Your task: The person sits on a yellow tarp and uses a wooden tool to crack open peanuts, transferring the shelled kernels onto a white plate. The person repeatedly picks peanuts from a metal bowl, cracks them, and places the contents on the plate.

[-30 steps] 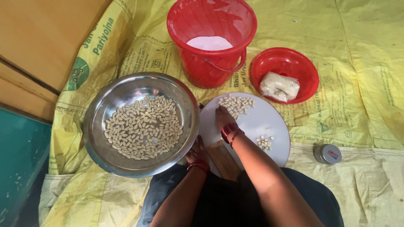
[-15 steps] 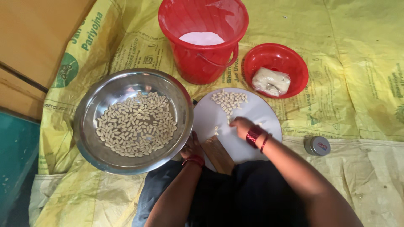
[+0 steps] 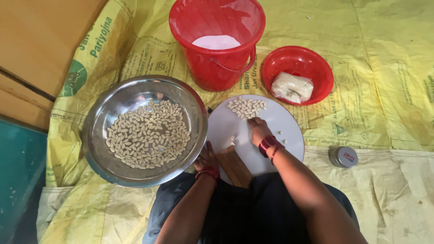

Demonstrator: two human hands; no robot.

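On the round white plate (image 3: 289, 131), the right hand (image 3: 259, 130) rests with its fingers curled down, just below a small pile of pale nuts (image 3: 246, 107) at the plate's far edge. I cannot tell if the grip holds a nut or is bare. A few loose nuts lie near the plate's middle and right edge. The left hand (image 3: 207, 158) sits at the near rim of the steel bowl (image 3: 101, 131), touching it; its grip is hidden under the rim. The bowl holds many more nuts. It looks like sorting is going on, nut by nut. The next move calls for a small, neat pinch.

Past the plate stand a red bucket (image 3: 217, 68) with white stuff inside and a red bowl (image 3: 316, 68) with a wrapped lump. A little tin (image 3: 343, 157) lies on the yellow sheet (image 3: 389, 90) to the right. Nothing blocks the hands.
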